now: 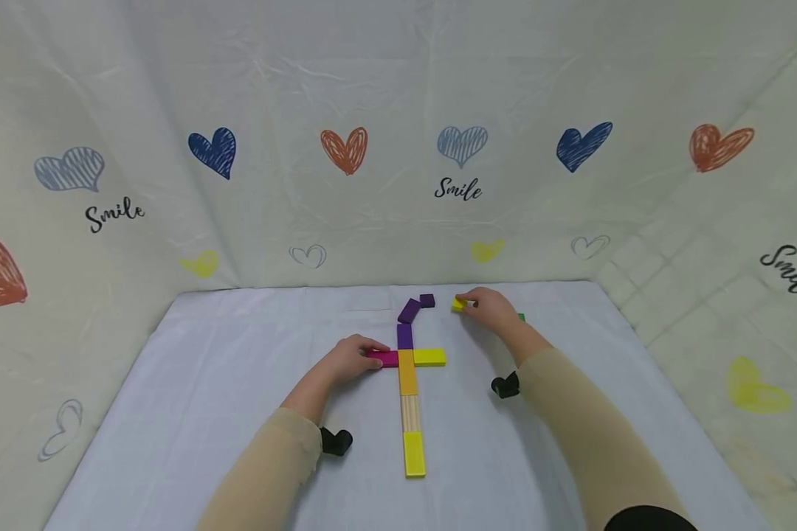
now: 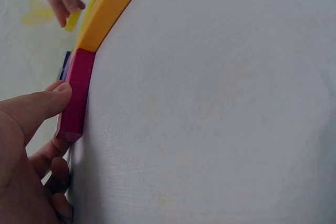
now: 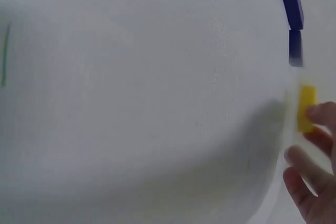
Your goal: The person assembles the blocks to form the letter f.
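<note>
My left hand (image 1: 347,360) pinches a magenta block (image 2: 79,95), whose inner end meets an orange block (image 1: 407,373). Opposite it, a yellow block (image 1: 429,358) extends to the right. Below the orange block, a pale wooden block (image 1: 409,413) and another yellow block (image 1: 414,454) continue the column. Above it come a purple block (image 1: 404,336), a tilted dark purple block (image 1: 409,310) and a small dark purple block (image 1: 427,301). My right hand (image 1: 493,311) holds a small yellow block (image 3: 306,106) between thumb and finger, right of the small purple block and apart from it.
A green piece (image 1: 521,317) shows partly behind the right wrist. The blocks lie on a white-covered table (image 1: 239,413). Behind the table's far edge rises a pale sheet (image 1: 398,221) printed with hearts. Each wrist carries a black strapped device (image 1: 336,442).
</note>
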A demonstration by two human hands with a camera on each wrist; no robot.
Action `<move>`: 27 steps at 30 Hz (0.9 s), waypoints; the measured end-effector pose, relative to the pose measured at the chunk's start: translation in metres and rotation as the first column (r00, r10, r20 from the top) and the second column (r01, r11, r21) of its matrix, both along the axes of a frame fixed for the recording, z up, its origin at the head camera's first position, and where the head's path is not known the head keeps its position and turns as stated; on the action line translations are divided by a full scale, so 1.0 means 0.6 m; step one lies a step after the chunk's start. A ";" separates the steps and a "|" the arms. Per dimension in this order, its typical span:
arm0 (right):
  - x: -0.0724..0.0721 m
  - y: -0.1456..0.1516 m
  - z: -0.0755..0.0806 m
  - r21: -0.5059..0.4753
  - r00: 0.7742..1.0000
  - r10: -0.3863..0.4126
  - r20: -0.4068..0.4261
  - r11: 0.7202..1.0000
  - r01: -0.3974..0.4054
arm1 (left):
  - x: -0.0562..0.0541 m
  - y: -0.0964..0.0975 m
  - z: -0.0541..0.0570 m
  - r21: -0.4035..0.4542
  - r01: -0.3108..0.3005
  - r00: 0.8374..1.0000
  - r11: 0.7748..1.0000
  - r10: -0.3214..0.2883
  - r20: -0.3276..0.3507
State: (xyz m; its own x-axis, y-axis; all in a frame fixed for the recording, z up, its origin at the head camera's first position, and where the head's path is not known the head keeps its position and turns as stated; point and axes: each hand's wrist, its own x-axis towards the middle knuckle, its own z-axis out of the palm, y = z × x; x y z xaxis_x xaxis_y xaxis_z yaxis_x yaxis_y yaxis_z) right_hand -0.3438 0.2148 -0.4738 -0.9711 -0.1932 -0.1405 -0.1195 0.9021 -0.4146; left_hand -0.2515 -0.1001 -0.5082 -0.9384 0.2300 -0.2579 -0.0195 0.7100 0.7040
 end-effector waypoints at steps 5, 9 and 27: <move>-0.008 -0.018 -0.008 -0.031 1.000 -0.008 0.007 0.999 0.008 | 0.003 0.001 0.005 -0.007 0.000 1.000 1.000 0.000 -0.002; -0.014 -0.029 -0.013 -0.053 0.999 -0.038 0.026 0.998 0.039 | 0.002 0.000 0.004 -0.007 -0.001 1.000 1.000 0.001 0.000; -0.022 -0.050 -0.030 -0.064 0.998 -0.059 0.007 0.996 0.059 | -0.005 -0.001 -0.007 -0.006 -0.003 1.000 1.000 0.003 0.000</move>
State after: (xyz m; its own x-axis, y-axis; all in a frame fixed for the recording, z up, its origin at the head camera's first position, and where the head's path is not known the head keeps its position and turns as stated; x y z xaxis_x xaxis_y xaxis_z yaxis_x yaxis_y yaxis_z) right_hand -0.3573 0.1848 -0.4921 -0.9803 -0.1441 -0.1350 -0.0641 0.8788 -0.4728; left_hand -0.2543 -0.1008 -0.5123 -0.9392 0.2255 -0.2590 -0.0216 0.7139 0.6999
